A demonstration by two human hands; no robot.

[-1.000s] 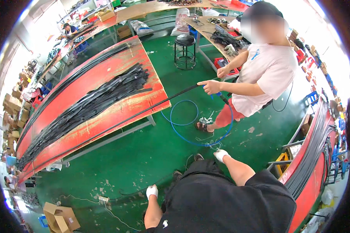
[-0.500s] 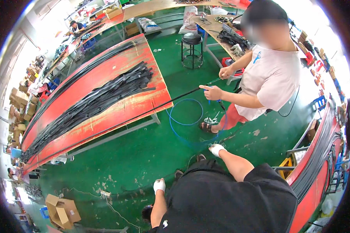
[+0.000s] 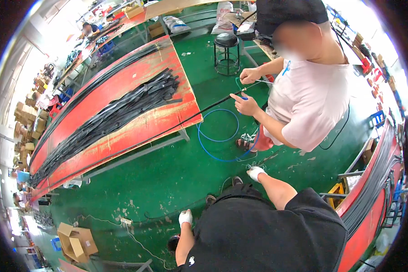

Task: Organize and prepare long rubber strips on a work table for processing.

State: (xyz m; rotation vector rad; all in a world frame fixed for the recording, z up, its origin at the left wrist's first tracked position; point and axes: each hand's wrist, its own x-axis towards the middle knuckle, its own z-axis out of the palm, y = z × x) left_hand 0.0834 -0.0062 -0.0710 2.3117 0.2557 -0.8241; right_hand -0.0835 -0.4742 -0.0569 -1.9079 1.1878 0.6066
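Observation:
My left hand [image 3: 185, 217], in a white glove, hangs low beside my black shirt [image 3: 267, 231]. Its fingers are curled in, and nothing shows in them. Farther right and forward, my right hand [image 3: 255, 172], gloved alike, is closed at the ends of some thin pale strands [image 3: 253, 166]; their kind is too fine to make out. Just beyond it, a loop of blue hose [image 3: 228, 161] hangs near the co-worker [image 3: 308, 95]. The co-worker's two bare hands hold the end of a long black strip [image 3: 213, 105] that reaches over the red table.
The red-topped table [image 3: 140, 131] on the left bears bundled black strips [image 3: 113, 111]. A black stool [image 3: 226, 41] stands behind. At right is another red table [image 3: 369, 217] with black strips. An open cardboard box [image 3: 77, 242] and a pale cable [image 3: 133, 238] lie on the green floor.
The co-worker has leaned forward and leftward, with both hands shifted slightly left and up. The blue loop has moved a little. My hands have barely moved.

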